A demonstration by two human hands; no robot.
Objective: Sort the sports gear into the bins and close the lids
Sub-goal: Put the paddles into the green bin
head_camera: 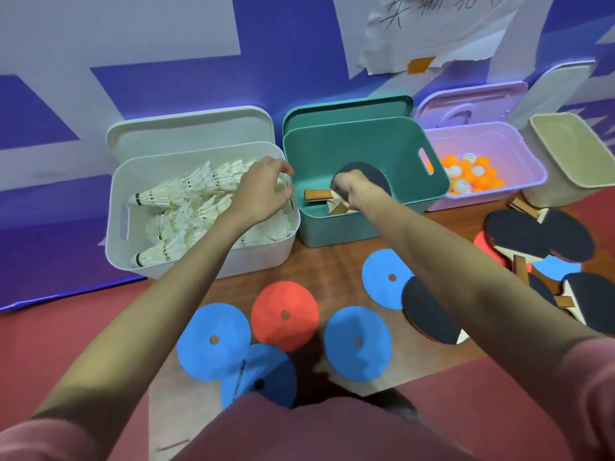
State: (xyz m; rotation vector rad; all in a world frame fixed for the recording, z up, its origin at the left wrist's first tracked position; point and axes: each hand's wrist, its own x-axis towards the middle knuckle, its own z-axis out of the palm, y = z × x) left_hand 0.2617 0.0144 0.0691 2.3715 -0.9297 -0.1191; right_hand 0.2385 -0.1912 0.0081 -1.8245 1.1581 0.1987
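My right hand [347, 189] reaches into the teal bin [349, 141] and grips a table tennis paddle [371, 176] with a black face, held low over other paddles inside. My left hand [261, 189] is over the right rim of the white bin [116, 201], which is full of white shuttlecocks [186, 191]. Its fingers are curled, and I cannot tell whether they hold anything. More paddles [539, 237] lie piled on the floor at the right, and one paddle [429, 314] lies under my right forearm.
A purple bin [519, 151] holds orange and white balls [472, 174]. A beige bin [565, 154] stands at the far right. All the lids lean open behind the bins against the wall. Blue discs [213, 341] and a red disc [284, 314] lie on the floor before me.
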